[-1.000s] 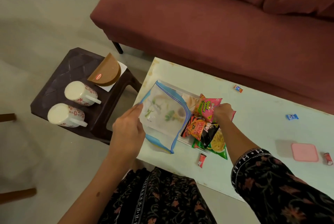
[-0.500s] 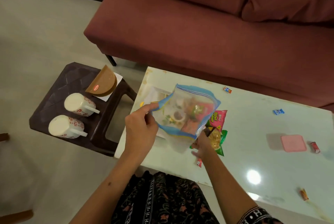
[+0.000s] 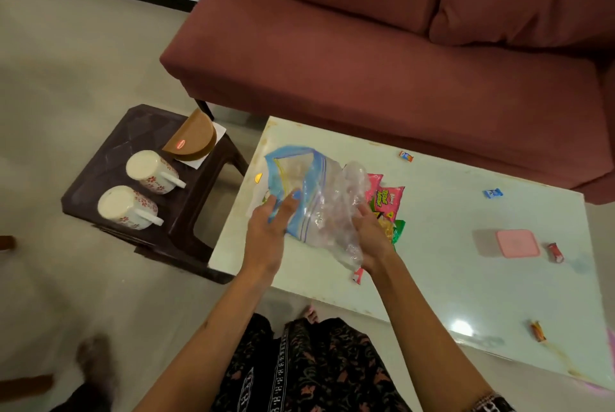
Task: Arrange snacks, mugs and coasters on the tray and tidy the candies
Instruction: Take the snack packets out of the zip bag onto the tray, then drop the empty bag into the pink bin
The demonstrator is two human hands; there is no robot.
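A clear zip bag (image 3: 309, 202) with a blue edge is held above the table's left end. My left hand (image 3: 268, 235) holds its blue end, fingers stretched along it. My right hand (image 3: 372, 238) grips the crumpled clear end. Pink, orange and green snack packets (image 3: 382, 195) lie under and to the right of the bag; the tray beneath is mostly hidden. Two white floral mugs (image 3: 149, 172) (image 3: 124, 207) lie on their sides on the dark stool (image 3: 100, 175). A brown coaster set (image 3: 194, 139) stands behind them. Loose candies (image 3: 406, 155) (image 3: 492, 193) (image 3: 555, 252) dot the table.
The pale green table (image 3: 449, 278) also carries a pink square lid (image 3: 517, 243), a candy (image 3: 538, 330) near the front edge and another (image 3: 357, 275) below my right wrist. A maroon sofa (image 3: 366, 62) runs behind the table. The stool stands left of it.
The bag has come up from the tray and turned. My right hand left the snack packets and took the bag's clear end. The bag now looks crumpled and flatter.
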